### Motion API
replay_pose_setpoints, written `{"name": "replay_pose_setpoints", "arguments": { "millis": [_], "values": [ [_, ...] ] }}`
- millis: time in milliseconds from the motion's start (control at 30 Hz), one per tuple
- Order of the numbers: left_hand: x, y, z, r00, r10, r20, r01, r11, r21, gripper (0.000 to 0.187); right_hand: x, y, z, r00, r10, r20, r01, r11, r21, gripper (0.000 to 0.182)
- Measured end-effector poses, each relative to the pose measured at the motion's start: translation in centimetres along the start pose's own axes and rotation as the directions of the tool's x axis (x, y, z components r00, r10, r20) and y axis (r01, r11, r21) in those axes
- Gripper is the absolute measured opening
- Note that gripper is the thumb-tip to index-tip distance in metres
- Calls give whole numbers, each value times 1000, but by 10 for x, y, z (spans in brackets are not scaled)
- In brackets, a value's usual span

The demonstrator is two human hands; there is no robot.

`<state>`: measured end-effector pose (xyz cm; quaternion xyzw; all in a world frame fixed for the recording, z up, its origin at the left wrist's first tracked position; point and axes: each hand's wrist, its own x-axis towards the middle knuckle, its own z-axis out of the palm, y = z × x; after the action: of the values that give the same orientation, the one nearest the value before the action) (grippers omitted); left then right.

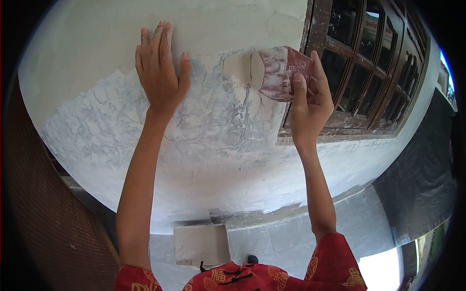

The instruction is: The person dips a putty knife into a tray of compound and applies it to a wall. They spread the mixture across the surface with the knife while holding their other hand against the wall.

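My left hand [161,68] lies against the upper wall [218,29] with its fingers spread, and it holds nothing. My right hand [312,104] grips a dark red putty scraper [296,65], thumb on the near face and fingers behind it. White filler is smeared across the scraper's left part. Its left edge is at a cream patch of putty [237,68] on the wall. Around and below both hands spreads a rough grey-white area of the wall, with smoother cream coating above it.
A brown wooden window frame [357,63] with glass panes is just right of my right hand. Down on the grey tiled floor [272,242] stands a pale box-like tray [201,245]. Brown ribbed material [53,203] borders the left side; a dark sheet [422,179] hangs at right.
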<state>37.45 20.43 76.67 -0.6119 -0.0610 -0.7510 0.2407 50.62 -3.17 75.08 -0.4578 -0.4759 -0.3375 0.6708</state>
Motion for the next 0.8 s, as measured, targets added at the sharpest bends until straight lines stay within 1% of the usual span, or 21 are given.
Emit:
{"name": "replay_pose_setpoints", "arguments": {
  "millis": [33, 67, 100, 167, 200, 233, 300, 333, 400, 433, 467, 500, 533, 567, 633, 667, 733, 767, 800],
  "values": [
    [-3, 0, -3, 1000, 8, 9, -8, 1000, 19, 53, 8, 4, 5, 1000, 27, 0, -27, 997, 74, 46],
    [-4, -1, -5, 1000, 16, 19, -17, 999, 36, 54, 15, 13, 9, 1000, -22, 11, 21, 1000, 9, 46],
    [-6, -1, -6, 1000, 14, 18, -14, 999, 34, 54, 16, 14, 12, 1000, -22, 12, 22, 1000, 6, 46],
    [-5, -3, -4, 1000, -19, -16, 20, 1000, 23, 54, 21, 14, 22, 996, -21, 85, 26, 998, -61, 44],
    [-4, -3, -5, 1000, -20, -19, 21, 999, 25, 54, 24, 19, 24, 993, -82, 80, 91, 990, -109, 42],
    [-4, -2, -5, 1000, -26, -12, 27, 999, 33, 54, 26, 21, 25, 993, -83, 82, 91, 990, -107, 42],
    [-4, -1, -6, 1000, -29, -5, 29, 999, 43, 54, 32, 24, 20, 989, -146, -1, 144, 972, -184, 40],
    [-5, 0, -7, 999, -33, 4, 33, 998, 47, 54, 35, 25, 14, 989, -148, 1, 146, 972, -182, 40],
    [-4, -1, -7, 999, -34, 7, 34, 998, 49, 54, 43, 25, 4, 977, -150, -151, 122, 976, -179, 39],
    [-4, 0, -7, 999, -33, 16, 32, 998, 47, 54, 42, 21, 4, 976, -153, -153, 125, 976, -179, 39],
    [-4, 0, -7, 999, -32, 25, 31, 998, 46, 54, 38, 15, 6, 979, -137, -150, 122, 987, -109, 38],
    [-4, 0, -7, 999, -31, 21, 30, 998, 46, 54, 35, 9, 10, 982, -123, -144, 119, 992, -37, 38],
    [-5, 0, -8, 999, -32, 25, 31, 998, 48, 54, 32, 11, 24, 953, -280, -115, 269, 957, -107, 39],
    [-5, 0, -8, 999, -34, 30, 32, 998, 49, 54, 21, 6, 31, 985, -172, -16, 170, 981, -98, 40],
    [-5, -1, -3, 999, -46, -2, 46, 998, 29, 53, 17, 0, 40, 988, -105, 114, 128, 968, -215, 40],
    [-6, -3, -2, 998, -60, -31, 61, 998, 11, 51, 20, 4, 38, 988, -104, 110, 126, 968, -216, 40],
    [-7, -2, -3, 998, -57, -25, 58, 998, 16, 51, 34, 19, 29, 974, -212, -80, 193, 960, -203, 40],
    [-6, -1, -3, 998, -58, -21, 59, 998, 23, 51, 37, 19, 26, 973, -218, -81, 197, 959, -203, 40],
    [-5, -1, -4, 998, -59, -24, 60, 998, 23, 51, 41, 15, 24, 972, -166, -165, 149, 983, -111, 38]
  ]
}}
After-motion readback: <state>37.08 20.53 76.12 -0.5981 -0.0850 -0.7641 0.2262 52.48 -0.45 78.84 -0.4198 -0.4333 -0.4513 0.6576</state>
